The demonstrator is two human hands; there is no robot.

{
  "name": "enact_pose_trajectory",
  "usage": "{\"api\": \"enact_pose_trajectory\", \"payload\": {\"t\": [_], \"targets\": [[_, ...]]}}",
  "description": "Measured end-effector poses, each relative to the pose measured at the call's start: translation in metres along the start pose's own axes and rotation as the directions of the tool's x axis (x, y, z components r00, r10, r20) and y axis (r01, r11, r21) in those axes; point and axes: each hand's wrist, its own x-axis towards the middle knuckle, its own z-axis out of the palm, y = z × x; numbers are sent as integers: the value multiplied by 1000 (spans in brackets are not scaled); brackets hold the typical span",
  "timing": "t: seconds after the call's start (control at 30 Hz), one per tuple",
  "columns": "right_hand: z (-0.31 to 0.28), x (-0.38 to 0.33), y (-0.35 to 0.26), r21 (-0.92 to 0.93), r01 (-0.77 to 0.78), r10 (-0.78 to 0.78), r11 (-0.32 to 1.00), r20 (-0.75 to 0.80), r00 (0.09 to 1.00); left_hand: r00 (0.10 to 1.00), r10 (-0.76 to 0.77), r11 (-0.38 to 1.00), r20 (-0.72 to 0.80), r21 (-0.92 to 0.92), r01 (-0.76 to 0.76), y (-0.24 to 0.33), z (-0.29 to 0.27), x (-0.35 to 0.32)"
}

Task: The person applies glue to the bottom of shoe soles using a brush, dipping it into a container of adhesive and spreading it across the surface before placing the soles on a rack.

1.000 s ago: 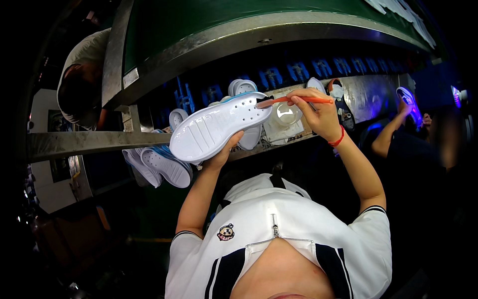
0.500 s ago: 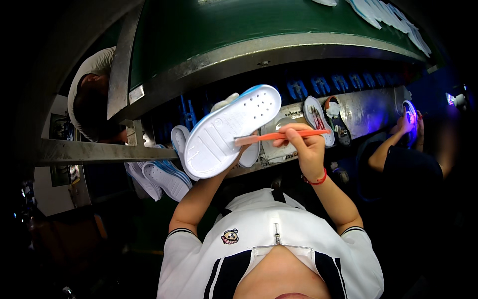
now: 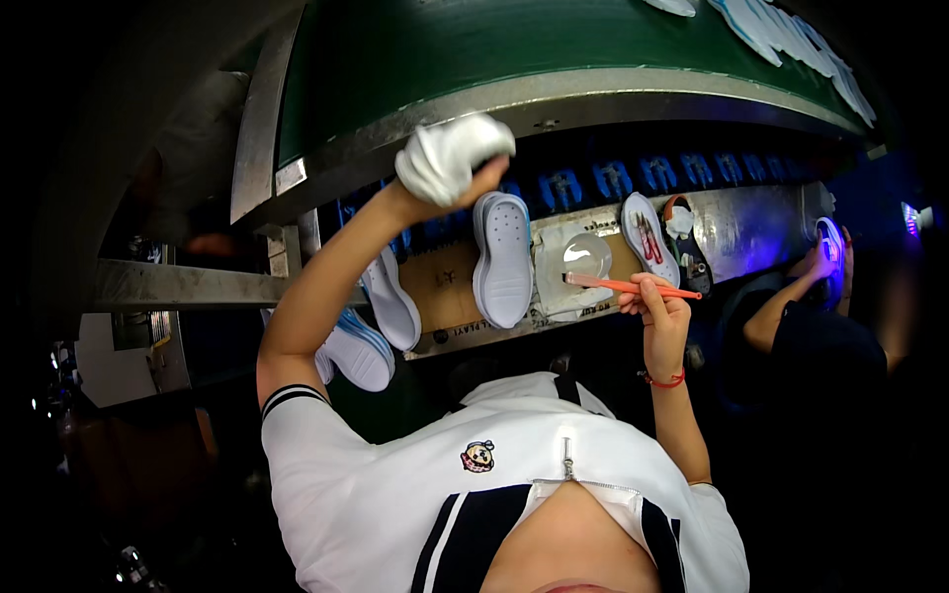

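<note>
My left hand (image 3: 457,168), covered in a white cloth or glove and smeared by motion, is up at the metal edge of the green bench; its fingers are not clear. Between the fingertips of my right hand (image 3: 656,304) is an orange-handled brush (image 3: 633,287), its bristle end over a round clear dish (image 3: 585,257). The dish rests on a whitish sheet on the ledge. Left of it lie white shoe soles (image 3: 502,267), the top one with small holes at its far end. Another white sole (image 3: 392,301) leans farther left.
A green bench top (image 3: 554,40) with a metal rim runs across the far side; white soles lie at its right. Blue clamps (image 3: 613,178) line up beneath it. A sole (image 3: 649,237) holds red-handled tools. At right, a co-worker's hands hold a sole (image 3: 828,252) under purple light.
The large white sole is gone from my left hand, which has swung up to the bench rim. My right hand has drawn back right with the brush, whose tip is now over the dish.
</note>
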Motion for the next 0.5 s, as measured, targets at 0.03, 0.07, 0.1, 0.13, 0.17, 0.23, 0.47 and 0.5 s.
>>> {"api": "enact_pose_trajectory", "payload": {"t": [0.03, 0.07, 0.1, 0.13, 0.17, 0.23, 0.47, 0.5], "targets": [[-2, -3, 6, -13, -30, 30, 999, 5, 1000, 936, 200, 954, 291, 158, -253, -4, 12, -36], [-5, -5, 12, -18, -46, 46, 999, 3, 999, 804, -8, 937, 594, 285, -201, 0, 25, -69], [-6, -9, 19, -21, -60, 60, 998, 4, 998, 698, -121, 949, 705, 288, -126, -11, 37, -107], [-7, -11, 23, -24, -67, 67, 997, 6, 998, 568, -221, 951, 793, 304, -55, -23, 46, -144], [-8, -11, 28, -20, -83, 83, 996, 6, 997, 465, -277, 920, 841, 371, -124, -36, 50, -175], [-10, -10, 35, -36, -96, 97, 995, 12, 995, 261, -414, 839, 872, 477, -261, -53, 52, -208], [-19, 13, 65, -147, -55, 58, 988, 16, 998, 15, -460, 855, 888, 448, -262, -83, 34, -222], [-20, 19, 70, -170, -13, 12, 985, -3, 1000, 91, -473, 848, 876, 481, -223, -78, 24, -213]]}}
